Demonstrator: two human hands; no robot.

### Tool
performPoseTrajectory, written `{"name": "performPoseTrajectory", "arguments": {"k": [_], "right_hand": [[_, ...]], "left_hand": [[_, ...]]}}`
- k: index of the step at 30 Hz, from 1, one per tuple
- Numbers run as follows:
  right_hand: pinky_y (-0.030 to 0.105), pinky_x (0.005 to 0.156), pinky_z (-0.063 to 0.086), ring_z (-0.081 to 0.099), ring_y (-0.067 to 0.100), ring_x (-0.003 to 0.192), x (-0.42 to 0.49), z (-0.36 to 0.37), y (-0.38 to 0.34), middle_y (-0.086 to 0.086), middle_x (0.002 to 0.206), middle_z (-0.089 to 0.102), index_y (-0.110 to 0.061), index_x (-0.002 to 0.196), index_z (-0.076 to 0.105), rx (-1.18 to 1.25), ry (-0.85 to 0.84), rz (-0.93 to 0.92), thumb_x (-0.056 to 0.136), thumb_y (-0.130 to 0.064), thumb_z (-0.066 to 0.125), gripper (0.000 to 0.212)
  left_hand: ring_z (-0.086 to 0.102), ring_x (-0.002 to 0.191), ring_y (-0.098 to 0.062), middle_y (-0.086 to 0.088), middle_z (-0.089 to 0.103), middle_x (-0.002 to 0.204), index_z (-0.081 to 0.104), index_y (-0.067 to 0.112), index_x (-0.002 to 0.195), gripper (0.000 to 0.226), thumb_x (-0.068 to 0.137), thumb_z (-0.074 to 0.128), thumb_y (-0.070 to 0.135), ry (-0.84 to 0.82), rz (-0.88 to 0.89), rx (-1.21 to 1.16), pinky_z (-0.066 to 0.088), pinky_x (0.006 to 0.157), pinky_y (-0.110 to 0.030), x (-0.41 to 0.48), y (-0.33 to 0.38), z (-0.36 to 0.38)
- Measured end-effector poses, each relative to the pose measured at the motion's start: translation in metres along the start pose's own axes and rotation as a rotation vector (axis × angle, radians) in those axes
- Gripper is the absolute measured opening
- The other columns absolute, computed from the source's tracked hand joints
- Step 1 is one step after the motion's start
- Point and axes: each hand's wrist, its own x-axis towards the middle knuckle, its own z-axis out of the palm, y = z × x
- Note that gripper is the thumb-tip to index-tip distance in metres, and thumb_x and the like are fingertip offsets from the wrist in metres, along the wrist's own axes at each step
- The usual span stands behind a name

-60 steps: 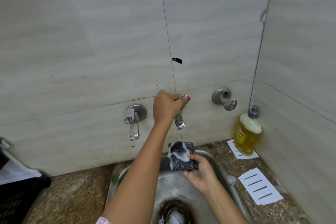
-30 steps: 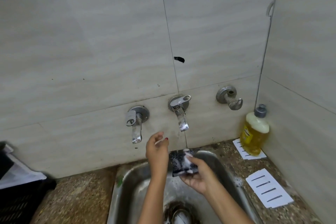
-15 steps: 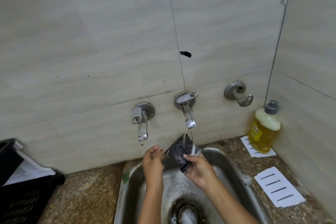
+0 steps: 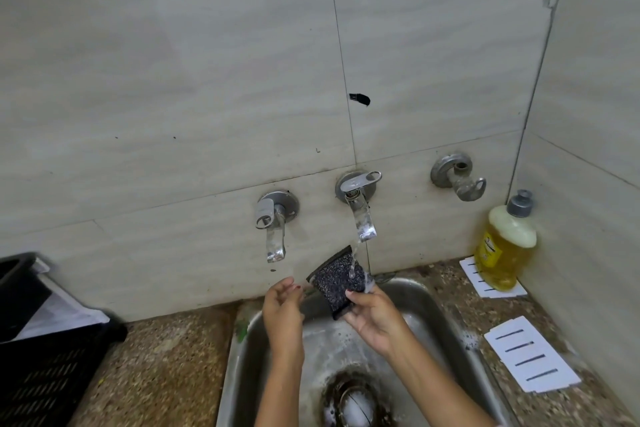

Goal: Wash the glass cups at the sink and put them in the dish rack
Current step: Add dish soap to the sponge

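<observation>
Right hand [image 4: 375, 317] pinches the lower end of a dark scrub sponge [image 4: 337, 282], thumb on its near face and fingers behind it. The sponge is tilted, with its top edge under the middle tap [image 4: 360, 215]. A thin stream of water runs onto it.

Left hand [image 4: 282, 305] is just left of the sponge, not touching it, fingers loosely curled and holding nothing.

Both hands are over the far end of the steel sink [image 4: 433, 315]. The basin is wet with some suds, and the drain [image 4: 353, 402] is at its near centre.

A second tap [image 4: 273, 225] is left of the running one, and a wall valve [image 4: 457, 177] is to the right.

The black dish rack [image 4: 41, 367] sits on the speckled tabletop [image 4: 166, 357] at the far left, well apart from the sink.

A yellow dish soap bottle [image 4: 504, 246] stands upright in the right corner on a white lined card [image 4: 485, 282]. A second card [image 4: 530, 354] lies nearer, beside the sink's right rim.
</observation>
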Motion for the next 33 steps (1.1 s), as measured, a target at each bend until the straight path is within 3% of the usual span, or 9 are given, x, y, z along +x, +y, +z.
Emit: {"name": "performPoseTrajectory", "arguments": {"k": [5, 10, 15, 18, 21, 24, 29, 33], "right_hand": [[0.033, 0.055, 0.059, 0.069, 0.024, 0.062, 0.002, 0.005, 0.008, 0.02, 0.075, 0.069, 0.003, 0.103, 0.05, 0.105, 0.014, 0.028, 0.086, 0.014, 0.046, 0.021], [0.034, 0.056, 0.059, 0.07, 0.025, 0.067, 0.005, 0.007, 0.015, 0.02, 0.088, 0.068, 0.003, 0.112, 0.049, 0.068, 0.012, 0.004, 0.085, 0.015, 0.048, 0.03], [0.04, 0.07, 0.055, 0.063, 0.029, 0.086, 0.005, 0.008, 0.006, 0.013, 0.105, 0.063, -0.012, 0.12, 0.046, -0.292, 0.067, -0.092, 0.08, 0.019, 0.052, 0.051], [0.047, 0.088, 0.051, 0.057, 0.031, 0.104, 0.001, 0.008, -0.002, 0.014, 0.113, 0.059, -0.018, 0.107, 0.052, -0.479, 0.105, -0.226, 0.075, 0.026, 0.051, 0.054], [0.043, 0.09, 0.049, 0.055, 0.025, 0.104, -0.007, 0.006, -0.01, 0.012, 0.113, 0.058, -0.019, 0.104, 0.051, -0.602, 0.157, -0.315, 0.075, 0.027, 0.051, 0.055], [0.043, 0.091, 0.049, 0.054, 0.024, 0.104, -0.016, 0.002, -0.016, 0.012, 0.113, 0.057, -0.014, 0.111, 0.049, -0.595, 0.186, -0.376, 0.075, 0.028, 0.048, 0.056], [0.023, 0.075, 0.051, 0.053, 0.02, 0.104, -0.026, 0.004, -0.029, 0.009, 0.113, 0.055, -0.012, 0.115, 0.051, -0.622, 0.206, -0.44, 0.076, 0.028, 0.048, 0.055], [0.032, 0.083, 0.048, 0.053, 0.023, 0.105, -0.025, 0.005, -0.034, 0.012, 0.117, 0.056, -0.01, 0.119, 0.05, -0.507, 0.215, -0.462, 0.076, 0.029, 0.046, 0.058]], "left_hand": [[0.056, 0.076, -0.013, -0.001, 0.059, 0.084, 0.055, 0.021, 0.084, 0.025, 0.089, 0.052, -0.003, 0.016, -0.012, -0.035, 0.039, 0.062, -0.028, -0.002, 0.002, -0.004], [0.057, 0.078, -0.013, -0.001, 0.059, 0.087, 0.055, 0.022, 0.086, 0.023, 0.09, 0.052, -0.001, 0.021, -0.015, -0.035, 0.038, 0.062, -0.027, -0.002, 0.004, -0.009], [0.056, 0.076, -0.014, -0.003, 0.059, 0.086, 0.055, 0.02, 0.086, 0.023, 0.089, 0.052, -0.003, 0.015, -0.021, -0.045, 0.036, 0.058, -0.026, -0.005, 0.005, -0.008], [0.056, 0.077, -0.015, -0.002, 0.058, 0.084, 0.054, 0.02, 0.084, 0.024, 0.09, 0.051, -0.003, 0.016, -0.044, -0.055, 0.035, 0.057, -0.026, -0.008, 0.004, -0.007], [0.056, 0.08, -0.015, 0.001, 0.058, 0.085, 0.053, 0.021, 0.083, 0.024, 0.091, 0.05, -0.002, 0.006, -0.055, -0.033, 0.037, 0.059, -0.027, -0.012, 0.004, -0.004], [0.057, 0.081, -0.014, 0.002, 0.059, 0.088, 0.054, 0.022, 0.084, 0.023, 0.091, 0.05, 0.001, -0.008, -0.055, 0.01, 0.039, 0.063, -0.028, -0.018, 0.003, 0.0], [0.056, 0.088, -0.017, 0.004, 0.058, 0.089, 0.052, 0.023, 0.085, 0.022, 0.092, 0.05, 0.003, -0.032, -0.076, 0.046, 0.037, 0.064, -0.027, -0.022, 0.005, 0.004], [0.056, 0.092, -0.02, 0.002, 0.058, 0.094, 0.054, 0.019, 0.091, 0.016, 0.092, 0.051, 0.004, -0.069, -0.075, 0.064, 0.038, 0.067, -0.027, -0.024, 0.006, 0.004]]}}
